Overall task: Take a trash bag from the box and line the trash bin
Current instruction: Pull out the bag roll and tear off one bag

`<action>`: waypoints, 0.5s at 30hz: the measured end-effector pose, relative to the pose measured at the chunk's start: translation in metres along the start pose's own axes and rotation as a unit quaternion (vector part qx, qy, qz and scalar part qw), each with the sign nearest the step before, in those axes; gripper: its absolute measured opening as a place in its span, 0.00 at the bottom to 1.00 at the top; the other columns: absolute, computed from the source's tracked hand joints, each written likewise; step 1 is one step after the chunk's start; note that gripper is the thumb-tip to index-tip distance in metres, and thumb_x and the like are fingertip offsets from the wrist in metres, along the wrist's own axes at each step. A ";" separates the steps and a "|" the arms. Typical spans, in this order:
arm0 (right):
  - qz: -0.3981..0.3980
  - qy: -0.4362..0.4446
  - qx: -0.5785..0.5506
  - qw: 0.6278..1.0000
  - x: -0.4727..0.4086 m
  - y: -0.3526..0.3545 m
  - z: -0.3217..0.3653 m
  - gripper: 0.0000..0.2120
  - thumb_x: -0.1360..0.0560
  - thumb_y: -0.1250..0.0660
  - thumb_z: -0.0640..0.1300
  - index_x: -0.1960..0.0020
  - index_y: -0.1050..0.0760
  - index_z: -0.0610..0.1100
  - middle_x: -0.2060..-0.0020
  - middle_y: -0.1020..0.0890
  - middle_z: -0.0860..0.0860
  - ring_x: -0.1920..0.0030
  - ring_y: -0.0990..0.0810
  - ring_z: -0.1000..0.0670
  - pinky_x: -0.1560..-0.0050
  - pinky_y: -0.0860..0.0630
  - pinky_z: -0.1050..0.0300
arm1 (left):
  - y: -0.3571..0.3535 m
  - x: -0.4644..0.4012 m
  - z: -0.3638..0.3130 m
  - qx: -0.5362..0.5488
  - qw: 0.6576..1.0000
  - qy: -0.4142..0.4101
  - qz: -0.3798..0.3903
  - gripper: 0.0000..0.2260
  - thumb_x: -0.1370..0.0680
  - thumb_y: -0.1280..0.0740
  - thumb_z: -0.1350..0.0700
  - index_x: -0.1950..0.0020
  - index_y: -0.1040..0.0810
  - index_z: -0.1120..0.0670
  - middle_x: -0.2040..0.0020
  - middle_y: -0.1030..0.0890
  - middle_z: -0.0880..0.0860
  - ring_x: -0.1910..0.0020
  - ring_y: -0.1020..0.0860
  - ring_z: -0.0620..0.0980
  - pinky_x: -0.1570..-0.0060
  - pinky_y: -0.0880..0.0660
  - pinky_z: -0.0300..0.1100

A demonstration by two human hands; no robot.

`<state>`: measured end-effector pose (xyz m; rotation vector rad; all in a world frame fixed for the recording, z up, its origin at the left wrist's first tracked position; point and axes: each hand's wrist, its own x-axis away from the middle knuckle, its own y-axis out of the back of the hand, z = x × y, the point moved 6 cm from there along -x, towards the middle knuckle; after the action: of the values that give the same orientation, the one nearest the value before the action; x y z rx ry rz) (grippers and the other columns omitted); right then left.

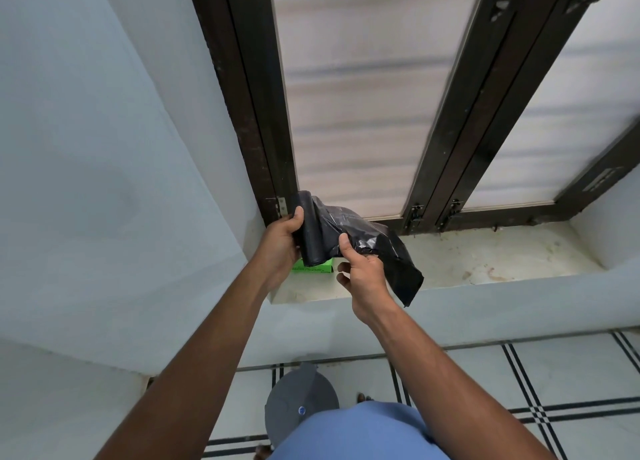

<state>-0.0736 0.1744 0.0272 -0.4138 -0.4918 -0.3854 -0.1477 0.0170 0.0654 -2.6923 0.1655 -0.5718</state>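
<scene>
At the window sill (485,262), my left hand (277,248) gripped a roll of black trash bags (313,233), thumb pressed on its top end, while my right hand (363,279) pinched the loose trash bag (384,252) peeling off the roll, its free end hanging down over the sill's front edge. The green box (317,267) sat on the sill just under the roll, and the grey trash bin (301,400), lid closed, stood on the tiled floor (571,373) below, beside my blue shirt (356,435).
</scene>
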 end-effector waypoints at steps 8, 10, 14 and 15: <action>-0.035 -0.006 -0.006 0.999 -0.002 0.000 0.000 0.12 0.14 0.28 0.55 0.46 0.22 0.46 0.49 0.16 0.48 0.51 0.20 0.48 0.50 0.22 0.51 | -0.003 0.002 -0.005 -0.028 1.000 0.002 -0.003 0.21 0.15 0.29 0.47 0.26 0.19 0.58 0.32 0.13 0.59 0.30 0.16 0.61 0.31 0.19 0.58; -0.049 -0.011 -0.013 0.999 -0.004 0.005 0.001 0.12 0.13 0.29 0.54 0.47 0.23 0.47 0.50 0.17 0.48 0.51 0.20 0.48 0.51 0.21 0.51 | -0.001 0.003 -0.006 0.010 0.999 0.024 -0.019 0.22 0.13 0.33 0.45 0.26 0.18 0.58 0.33 0.13 0.59 0.32 0.15 0.61 0.34 0.18 0.57; -0.071 -0.010 -0.025 0.997 -0.004 0.010 0.003 0.12 0.13 0.29 0.53 0.47 0.23 0.46 0.53 0.17 0.48 0.56 0.21 0.49 0.57 0.22 0.54 | 0.006 -0.003 -0.006 0.037 0.998 0.030 -0.043 0.27 0.15 0.34 0.37 0.26 0.18 0.56 0.31 0.13 0.57 0.32 0.15 0.58 0.30 0.20 0.58; -0.075 -0.008 -0.026 0.997 -0.004 0.012 0.003 0.12 0.13 0.29 0.53 0.47 0.23 0.46 0.54 0.17 0.49 0.57 0.20 0.50 0.58 0.22 0.54 | 0.008 -0.004 -0.005 0.041 0.997 0.034 -0.057 0.28 0.15 0.35 0.35 0.25 0.18 0.55 0.31 0.13 0.57 0.31 0.15 0.58 0.29 0.20 0.58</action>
<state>-0.0731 0.1869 0.0239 -0.4315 -0.5317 -0.5411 -0.1535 0.0084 0.0654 -2.6159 0.0073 -0.6890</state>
